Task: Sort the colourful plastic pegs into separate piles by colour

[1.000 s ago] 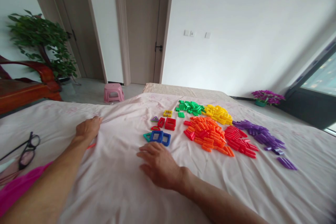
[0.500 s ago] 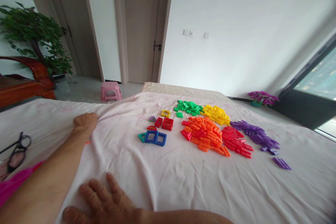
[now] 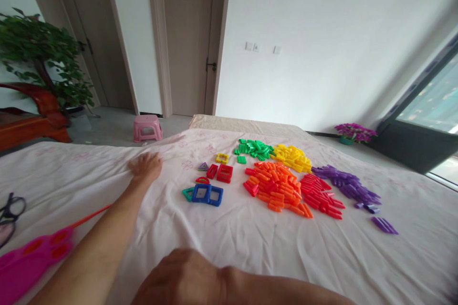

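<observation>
My left hand (image 3: pixel 146 167) rests on the pale, flower-patterned cloth (image 3: pixel 243 248) near its far left edge, its fingers lying a little apart. My right hand (image 3: pixel 179 276) is low on the cloth at the bottom of the view; its back shows, while the fingers are hidden. To the right of my left hand are blue square frames (image 3: pixel 207 194), red frames (image 3: pixel 224 173), a yellow frame (image 3: pixel 222 157), a teal triangle (image 3: pixel 188 194) and a purple triangle (image 3: pixel 203 167).
Sorted piles of plastic pieces lie farther right: green (image 3: pixel 255 148), yellow (image 3: pixel 292 158), orange (image 3: pixel 277 186), red (image 3: pixel 318 195) and purple (image 3: pixel 352 186). A pink paddle (image 3: pixel 28 267) with an orange rod and eyeglasses (image 3: pixel 12 212) lie left. Beyond the cloth stands a pink stool (image 3: pixel 147 127).
My left hand has moved right along the cloth, its closed fingers loosening. My right hand has shifted right, turning its spread fingers out of sight. More of the pink paddle and orange rod shows.
</observation>
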### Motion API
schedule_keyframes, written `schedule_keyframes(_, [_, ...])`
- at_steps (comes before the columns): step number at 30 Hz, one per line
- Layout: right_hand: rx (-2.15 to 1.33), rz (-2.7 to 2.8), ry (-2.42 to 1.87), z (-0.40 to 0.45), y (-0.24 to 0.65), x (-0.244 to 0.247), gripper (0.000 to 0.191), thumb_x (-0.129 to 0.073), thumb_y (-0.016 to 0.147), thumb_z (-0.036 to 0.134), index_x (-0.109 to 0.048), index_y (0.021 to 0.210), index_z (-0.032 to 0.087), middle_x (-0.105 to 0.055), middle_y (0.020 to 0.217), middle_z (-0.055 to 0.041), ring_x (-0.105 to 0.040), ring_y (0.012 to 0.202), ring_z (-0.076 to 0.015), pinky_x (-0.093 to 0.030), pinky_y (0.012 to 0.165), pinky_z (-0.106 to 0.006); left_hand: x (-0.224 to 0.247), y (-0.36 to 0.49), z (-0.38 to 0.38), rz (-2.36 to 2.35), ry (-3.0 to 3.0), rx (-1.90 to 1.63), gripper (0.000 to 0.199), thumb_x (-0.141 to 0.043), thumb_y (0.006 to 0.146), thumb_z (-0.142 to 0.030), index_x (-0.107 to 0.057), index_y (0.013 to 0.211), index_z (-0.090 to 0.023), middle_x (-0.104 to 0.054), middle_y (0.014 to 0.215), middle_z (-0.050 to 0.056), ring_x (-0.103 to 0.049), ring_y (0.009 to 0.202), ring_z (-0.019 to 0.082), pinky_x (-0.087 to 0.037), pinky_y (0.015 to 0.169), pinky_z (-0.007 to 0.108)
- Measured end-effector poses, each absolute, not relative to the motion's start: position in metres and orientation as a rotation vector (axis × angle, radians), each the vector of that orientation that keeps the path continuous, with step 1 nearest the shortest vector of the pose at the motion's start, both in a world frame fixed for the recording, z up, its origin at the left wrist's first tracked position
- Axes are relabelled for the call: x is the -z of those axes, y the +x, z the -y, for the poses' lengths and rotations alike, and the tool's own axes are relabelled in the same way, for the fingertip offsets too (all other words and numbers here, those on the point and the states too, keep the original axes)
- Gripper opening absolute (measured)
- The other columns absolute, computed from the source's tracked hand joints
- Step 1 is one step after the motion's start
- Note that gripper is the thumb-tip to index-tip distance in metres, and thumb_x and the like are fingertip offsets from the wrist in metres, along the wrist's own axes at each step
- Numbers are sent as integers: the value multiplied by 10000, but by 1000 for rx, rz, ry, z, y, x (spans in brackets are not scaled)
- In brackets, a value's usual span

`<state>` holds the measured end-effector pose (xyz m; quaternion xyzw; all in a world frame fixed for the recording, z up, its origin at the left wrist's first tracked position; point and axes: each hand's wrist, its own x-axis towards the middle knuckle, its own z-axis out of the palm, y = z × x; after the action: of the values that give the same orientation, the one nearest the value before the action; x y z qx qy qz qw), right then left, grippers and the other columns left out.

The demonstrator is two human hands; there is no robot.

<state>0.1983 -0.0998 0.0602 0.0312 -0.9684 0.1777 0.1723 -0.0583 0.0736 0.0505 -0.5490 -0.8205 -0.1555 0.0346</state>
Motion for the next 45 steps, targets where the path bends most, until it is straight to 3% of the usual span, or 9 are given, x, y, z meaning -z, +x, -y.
schedule_keyframes(3, [-448,2477,-553,68,241,-82,301,-483,893,182,-644,1138,245,-728,1036,-27,-662,946,-169,-494,890,-298,-58,-50,-68,2461,-1614,566,406,-356,928,-257,-634,1195,-128,-531,1335,241,-361,1319,442,-189,1016,720])
schedule_keyframes(5, [-346,2279,-844,43,261,-88,336,-559,871,197,-619,1199,239,-691,1121,-69,-621,1030,-206,-470,935,-359,-62,-36,-61,2357,-1683,634,392,-375,928,-243,-620,1220,-152,-500,1397,200,-326,1360,384,-185,1080,642])
schedule_keyframes(7, [-274,2200,-1002,22,273,-85,500,-659,808,233,-555,1298,236,-617,1265,-92,-548,1151,-245,-430,995,-412,-65,-18,-51,2284,-1780,694,373,-396,931,-288,-639,1193,-179,-540,1364,164,-418,1300,322,-273,1088,535])
schedule_keyframes(10, [-277,2220,-1134,6,277,-74,741,-737,727,276,-446,1408,233,-519,1393,-90,-456,1256,-274,-389,1047,-438,-68,6,-32,2233,-1954,751,416,-342,954,-395,-693,1050,-194,-681,1095,112,-603,1040,235,-446,936,363])
schedule_keyframes(13, [-296,2273,-1193,5,275,-66,839,-748,697,293,-387,1452,233,-495,1422,-80,-418,1283,-283,-364,1064,-435,-74,23,-11,2138,-2244,779,385,-451,899,-510,-691,1066,-260,-690,1073,27,-645,919,167,-488,803,247])
schedule_keyframes(17, [-289,2299,-1253,7,278,-67,807,-723,715,307,-395,1449,237,-559,1353,-80,-462,1217,-293,-371,1023,-430,-82,35,8,2019,-2581,735,579,-722,700,-474,-631,1230,-260,-644,1190,49,-635,1007,214,-489,807,266])
schedule_keyframes(31, [-296,2322,-1204,3,292,-62,567,-630,792,276,-530,1346,208,-634,1244,-80,-532,1081,-271,-407,945,-376,-88,69,34,1845,-2855,594,823,-809,589,-357,-499,1351,-321,-569,1364,21,-536,1249,238,-421,1015,303])
schedule_keyframes(38, [-281,2315,-1182,3,293,-60,627,-625,732,207,-522,1350,200,-632,1234,-84,-530,1079,-266,-406,948,-373,-87,83,34,1815,-2787,563,641,-741,686,-387,-543,1284,-271,-610,1295,41,-586,1176,222,-434,987,297])
schedule_keyframes(45, [-307,2300,-1183,-4,297,-57,665,-680,727,302,-504,1360,197,-652,1184,-95,-554,1038,-275,-426,915,-380,-89,101,25,1986,-2517,504,499,-672,749,-510,-618,1155,-225,-682,1123,69,-642,1032,247,-467,838,317])
